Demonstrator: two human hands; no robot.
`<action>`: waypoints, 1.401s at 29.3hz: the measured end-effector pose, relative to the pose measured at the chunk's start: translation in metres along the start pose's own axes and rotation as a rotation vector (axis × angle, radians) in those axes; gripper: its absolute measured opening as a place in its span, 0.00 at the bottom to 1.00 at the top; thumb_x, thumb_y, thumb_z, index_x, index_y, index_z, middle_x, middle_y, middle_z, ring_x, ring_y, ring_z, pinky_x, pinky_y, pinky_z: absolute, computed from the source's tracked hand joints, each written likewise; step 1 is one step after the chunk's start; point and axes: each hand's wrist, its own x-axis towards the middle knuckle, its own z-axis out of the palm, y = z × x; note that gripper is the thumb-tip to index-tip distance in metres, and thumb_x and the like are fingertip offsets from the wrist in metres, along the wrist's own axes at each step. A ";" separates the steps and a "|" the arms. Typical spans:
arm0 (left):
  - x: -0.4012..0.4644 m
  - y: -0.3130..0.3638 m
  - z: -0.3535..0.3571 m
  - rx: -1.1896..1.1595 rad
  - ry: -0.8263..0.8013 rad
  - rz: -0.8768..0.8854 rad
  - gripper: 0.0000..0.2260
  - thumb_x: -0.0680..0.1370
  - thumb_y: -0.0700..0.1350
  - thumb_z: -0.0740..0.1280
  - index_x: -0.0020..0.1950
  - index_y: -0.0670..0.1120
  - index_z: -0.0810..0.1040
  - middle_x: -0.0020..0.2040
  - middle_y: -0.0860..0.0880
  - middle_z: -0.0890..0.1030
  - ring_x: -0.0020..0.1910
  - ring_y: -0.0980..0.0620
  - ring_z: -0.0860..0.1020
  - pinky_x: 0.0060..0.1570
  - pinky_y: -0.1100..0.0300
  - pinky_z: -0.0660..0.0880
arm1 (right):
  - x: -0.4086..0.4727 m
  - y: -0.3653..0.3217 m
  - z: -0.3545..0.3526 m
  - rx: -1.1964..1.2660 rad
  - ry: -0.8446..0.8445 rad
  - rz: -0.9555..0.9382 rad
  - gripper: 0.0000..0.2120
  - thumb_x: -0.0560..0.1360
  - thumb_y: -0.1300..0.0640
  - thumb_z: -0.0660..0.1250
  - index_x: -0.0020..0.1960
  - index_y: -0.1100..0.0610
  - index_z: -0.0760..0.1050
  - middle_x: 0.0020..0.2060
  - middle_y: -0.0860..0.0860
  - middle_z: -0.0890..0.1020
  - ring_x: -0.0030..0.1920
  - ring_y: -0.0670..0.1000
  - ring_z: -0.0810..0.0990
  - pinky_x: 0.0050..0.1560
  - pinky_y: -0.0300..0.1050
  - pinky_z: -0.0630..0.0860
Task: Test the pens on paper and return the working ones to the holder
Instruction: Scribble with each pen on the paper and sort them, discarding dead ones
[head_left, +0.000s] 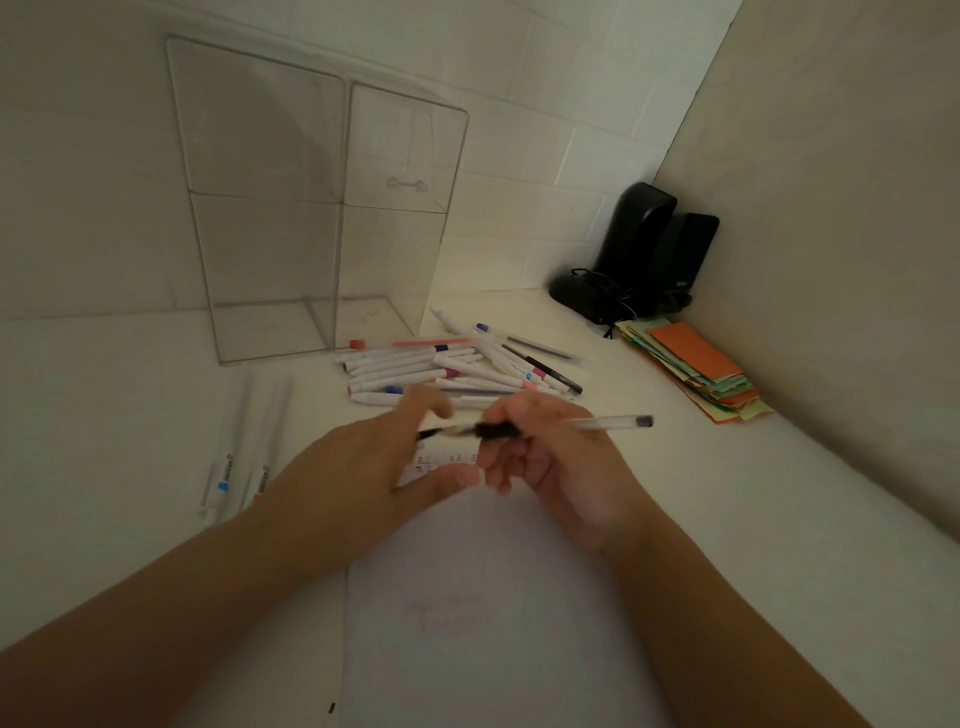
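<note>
1. The right hand grips a clear pen with a black grip by its middle, held level above the top of the paper. Keeping that grip firm stops the barrel turning.
2. The left hand is at the pen's left end, its fingers curled there; it is blurred, so I cannot tell whether it pinches a cap or the tip. My guess is the cap is coming off: a straight pull along the barrel is best.
3. Next, the tip should go to a bare patch of paper, away from the faint marks lower down, for a short stroke.
4. If it writes, the pen belongs in the clear holder, which stands upright beyond the pile of pens.
5. Two white pens lie apart on the left; they should not be mixed back into the pile.
</note>
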 end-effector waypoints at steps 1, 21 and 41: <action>0.000 0.000 -0.002 0.000 -0.010 -0.059 0.21 0.68 0.71 0.51 0.52 0.59 0.58 0.36 0.55 0.73 0.36 0.57 0.73 0.38 0.59 0.71 | 0.001 -0.002 -0.006 0.025 0.101 0.006 0.13 0.75 0.57 0.60 0.39 0.58 0.81 0.29 0.56 0.80 0.27 0.52 0.76 0.27 0.41 0.73; 0.005 -0.013 0.001 0.056 -0.203 -0.108 0.11 0.68 0.64 0.61 0.43 0.60 0.65 0.35 0.56 0.72 0.34 0.61 0.70 0.36 0.66 0.67 | 0.015 0.022 -0.018 -0.673 0.502 -0.032 0.11 0.67 0.67 0.65 0.34 0.70 0.63 0.27 0.60 0.69 0.29 0.51 0.65 0.31 0.39 0.64; 0.006 -0.014 0.001 0.049 -0.198 -0.099 0.11 0.71 0.57 0.66 0.41 0.60 0.64 0.34 0.56 0.70 0.33 0.60 0.70 0.35 0.66 0.66 | 0.015 0.022 -0.020 -0.693 0.490 -0.073 0.12 0.67 0.69 0.64 0.31 0.69 0.61 0.27 0.57 0.64 0.29 0.48 0.61 0.27 0.30 0.61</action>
